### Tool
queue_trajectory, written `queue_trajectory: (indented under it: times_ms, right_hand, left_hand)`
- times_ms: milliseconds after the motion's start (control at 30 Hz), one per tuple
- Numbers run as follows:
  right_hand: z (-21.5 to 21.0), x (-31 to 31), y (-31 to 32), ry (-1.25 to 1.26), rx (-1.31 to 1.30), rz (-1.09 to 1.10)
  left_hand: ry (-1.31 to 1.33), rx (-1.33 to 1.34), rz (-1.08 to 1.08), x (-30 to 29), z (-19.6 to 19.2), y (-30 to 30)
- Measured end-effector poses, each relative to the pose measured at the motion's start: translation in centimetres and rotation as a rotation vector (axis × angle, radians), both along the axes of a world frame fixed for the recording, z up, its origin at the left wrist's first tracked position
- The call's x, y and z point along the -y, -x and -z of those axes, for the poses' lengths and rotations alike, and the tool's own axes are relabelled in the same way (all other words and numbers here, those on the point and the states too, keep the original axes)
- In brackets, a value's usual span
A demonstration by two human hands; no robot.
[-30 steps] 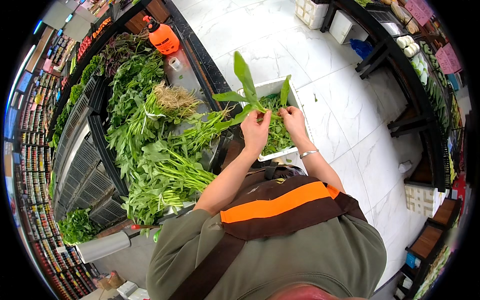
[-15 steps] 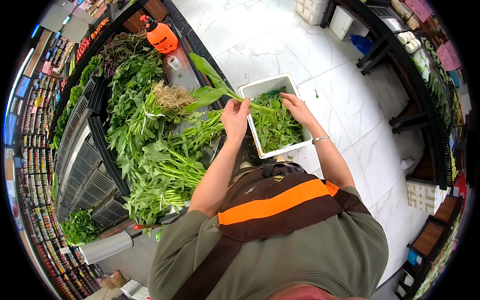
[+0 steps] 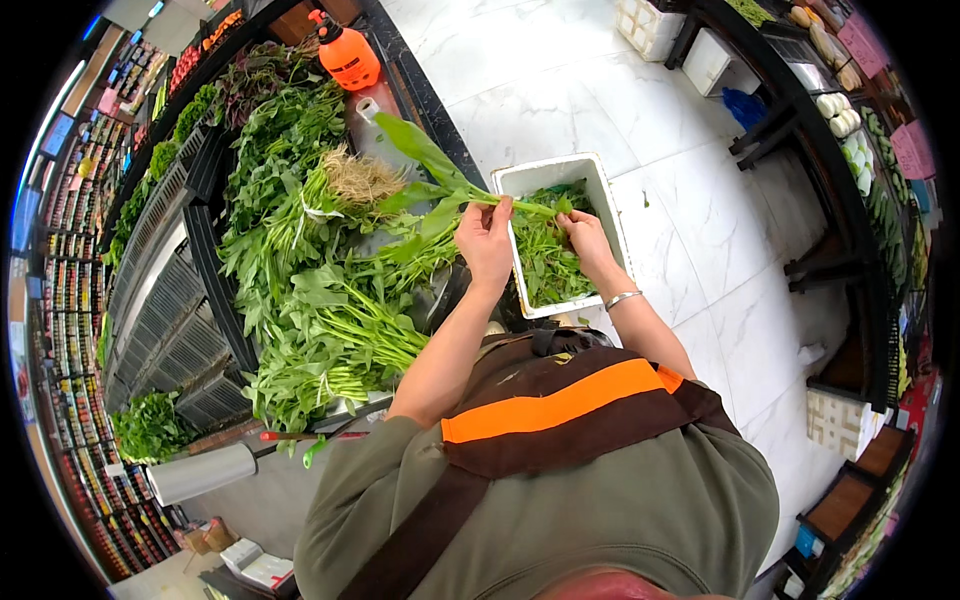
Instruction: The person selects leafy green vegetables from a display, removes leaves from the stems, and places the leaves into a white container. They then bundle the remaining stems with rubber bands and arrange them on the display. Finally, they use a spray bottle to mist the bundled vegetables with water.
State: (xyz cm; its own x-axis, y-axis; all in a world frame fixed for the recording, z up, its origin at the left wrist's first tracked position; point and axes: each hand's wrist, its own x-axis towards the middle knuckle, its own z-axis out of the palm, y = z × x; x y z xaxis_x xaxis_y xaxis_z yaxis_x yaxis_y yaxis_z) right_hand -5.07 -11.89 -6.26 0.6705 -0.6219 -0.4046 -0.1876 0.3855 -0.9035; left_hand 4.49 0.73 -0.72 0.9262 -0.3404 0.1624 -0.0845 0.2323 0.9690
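Observation:
A long leafy green vegetable stalk [image 3: 420, 150] stretches between my hands, its broad leaves pointing to the far left. My left hand [image 3: 487, 245] pinches its stem. My right hand [image 3: 590, 242] has closed on the other end, where a small leaf shows at the fingertips. Both hands are above or beside a white foam box [image 3: 617, 220] on the floor, which holds loose green leaves [image 3: 545, 272]. To the left, bundles of leafy greens [image 3: 345, 335] lie heaped on the counter. Among them is a tied bunch with pale stringy roots [image 3: 362, 182].
An orange spray bottle [image 3: 348, 58] and a small white roll [image 3: 367, 108] stand at the counter's far end. A long white roll [image 3: 205, 474] is at the lower left. Vegetable shelving [image 3: 850, 200] curves along the right, beyond the white tiled floor [image 3: 690, 215].
My right hand has come in toward the left hand and taken hold of the stalk's end. The left hand keeps its grip. The whole view has shifted slightly.

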Motion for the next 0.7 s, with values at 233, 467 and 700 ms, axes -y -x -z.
queue_trajectory:
  times_ms: [233,467,700]
  right_hand:
    - [5.7,1.5,0.0,-0.707,0.038,0.253]
    - [14.0,6.9,2.1,0.369,-0.733,-0.312]
    - [-0.8,-7.4,-4.2,0.207,-0.152,-0.670]
  left_hand:
    - [0.101,0.085,-0.197,-2.6,-2.1,-1.1]
    - [-0.086,-0.010,-0.208,-11.5,-7.2,-6.6]
    - [-0.333,-0.189,-0.379,-20.9,-5.3,-4.7]
